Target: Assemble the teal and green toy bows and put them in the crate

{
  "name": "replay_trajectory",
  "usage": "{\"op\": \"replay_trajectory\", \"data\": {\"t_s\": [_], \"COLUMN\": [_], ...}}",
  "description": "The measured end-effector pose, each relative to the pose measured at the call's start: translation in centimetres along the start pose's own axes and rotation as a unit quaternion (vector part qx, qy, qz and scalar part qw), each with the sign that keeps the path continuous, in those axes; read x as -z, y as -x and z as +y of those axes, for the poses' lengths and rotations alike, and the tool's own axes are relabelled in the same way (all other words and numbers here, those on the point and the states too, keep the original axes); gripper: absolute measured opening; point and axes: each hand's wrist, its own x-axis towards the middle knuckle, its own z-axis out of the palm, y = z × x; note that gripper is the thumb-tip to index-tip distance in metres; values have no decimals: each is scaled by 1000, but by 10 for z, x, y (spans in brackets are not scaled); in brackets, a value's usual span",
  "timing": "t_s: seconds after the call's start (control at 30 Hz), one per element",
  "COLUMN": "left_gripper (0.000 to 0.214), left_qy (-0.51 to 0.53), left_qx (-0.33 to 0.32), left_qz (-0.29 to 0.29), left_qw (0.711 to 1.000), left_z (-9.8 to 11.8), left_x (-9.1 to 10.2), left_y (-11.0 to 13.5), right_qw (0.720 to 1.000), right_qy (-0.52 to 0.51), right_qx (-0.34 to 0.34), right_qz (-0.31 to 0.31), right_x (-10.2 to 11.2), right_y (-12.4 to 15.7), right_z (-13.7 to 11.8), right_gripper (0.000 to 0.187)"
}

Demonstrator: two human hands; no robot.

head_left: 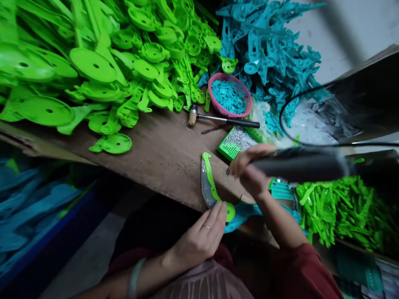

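Observed at the workbench (162,153): one person seated, hands a little apart, both at the near edge.

The right hand (253,176) was closed round a dark power screwdriver (299,164). Its tip pointed left and hung just short of the green-and-clear part (209,182), without touching it.

That part lay on the bench edge, its round end over a teal piece (242,215). The left hand (202,236) had its fingers laid against the round end. The thumb was hidden, so I could not tell whether it pinched the part or only pressed it down.

A green tray of small screws (235,143) sat just beyond the right hand. Behind it were a hammer (224,119) and a pink basket (229,114) of teal bits. Heaps of green discs (93,66) and teal mouldings (268,45) filled the back of the bench, with loose green strips (343,207) at the right.

Judgement: the work stood at the approach to fastening, with the part steadied and the driver not yet engaged. I could not make out any screw on the bit or in the part. Driving one would call for the bit to be set square on it while the left hand kept the part from sliding off the edge.
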Motion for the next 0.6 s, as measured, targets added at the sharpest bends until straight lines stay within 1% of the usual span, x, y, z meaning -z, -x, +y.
{"op": "replay_trajectory", "data": {"t_s": [0.03,0.07,0.13,0.17,0.23,0.3,0.53,0.6], "left_gripper": [39,39,38,38,38,39,39,39], "left_qy": [-5,-6,4,9,16,20,30,53], "left_qx": [-3,-3,5,8,6,3,4,18], "left_qz": [-1,-2,4,5,6,3,-2,-2], "left_qw": [1000,1000,1000,1000,1000,1000,1000,998], "left_z": [0,-1,-1,-1,-1,-2,-5,-4], "left_x": [0,-1,-2,-3,-4,-5,-4,-4], "left_y": [0,-1,-1,-1,-1,0,-2,-2], "right_qw": [998,994,985,984,984,986,987,987], "right_qy": [-21,-26,-13,-2,0,-10,18,20], "right_qx": [36,54,60,50,41,40,9,11], "right_qz": [51,96,160,171,171,163,158,158], "right_x": [4,7,11,12,13,15,17,16], "right_y": [-17,-33,-57,-64,-69,-67,-59,-61], "right_z": [3,9,25,33,48,56,62,65], "right_gripper": [27,24,24,25,29,30,33,32]}}
